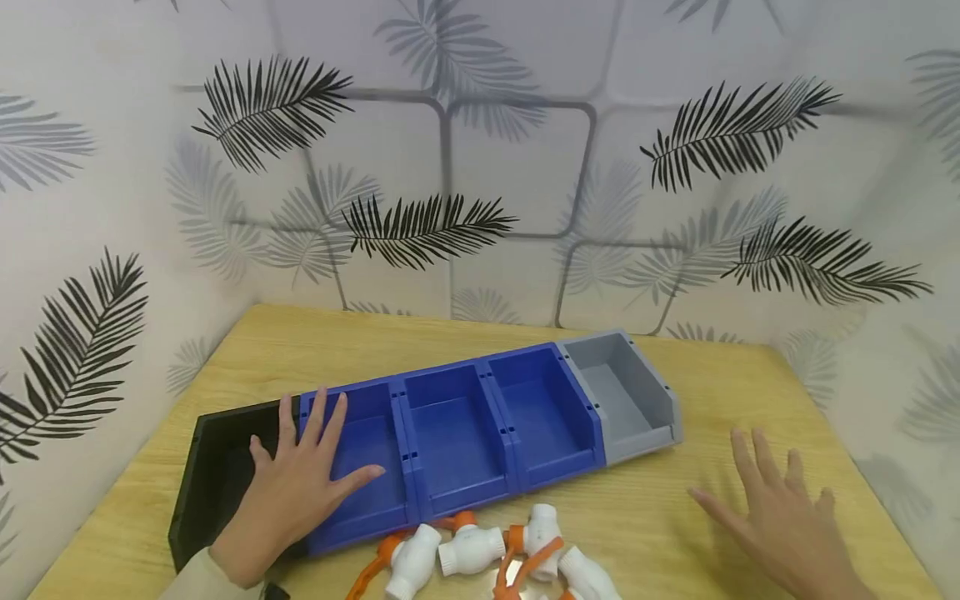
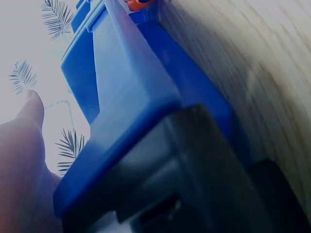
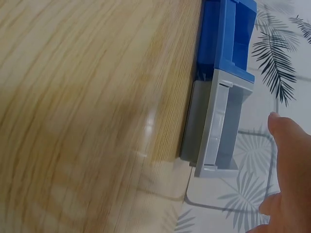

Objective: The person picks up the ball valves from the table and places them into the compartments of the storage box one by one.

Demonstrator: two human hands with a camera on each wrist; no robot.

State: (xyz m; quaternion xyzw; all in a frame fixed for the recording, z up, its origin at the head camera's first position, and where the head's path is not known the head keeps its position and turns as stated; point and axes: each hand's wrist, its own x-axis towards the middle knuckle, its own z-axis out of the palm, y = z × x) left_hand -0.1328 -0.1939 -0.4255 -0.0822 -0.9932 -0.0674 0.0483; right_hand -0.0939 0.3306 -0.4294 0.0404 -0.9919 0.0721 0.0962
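In the head view my left hand [image 1: 294, 483], fingers spread, is over the black bin [image 1: 197, 467] and the leftmost blue bin [image 1: 367, 521]; whether it touches them I cannot tell. My right hand [image 1: 795, 525], also spread and holding nothing, is above the wooden table to the right of the grey bin [image 1: 618, 400]. Two more blue bins, a middle one [image 1: 453, 442] and a right one [image 1: 543, 408], complete the joined row. Near the front edge of the view lie several white plastic valves [image 1: 472, 550] with orange handles [image 1: 528, 567].
The table [image 1: 720, 467] has light wood grain. Leaf-patterned covering [image 1: 510, 167] rises behind it and at both sides. A small dark object [image 1: 275, 592] shows by the left wrist, partly cut off.
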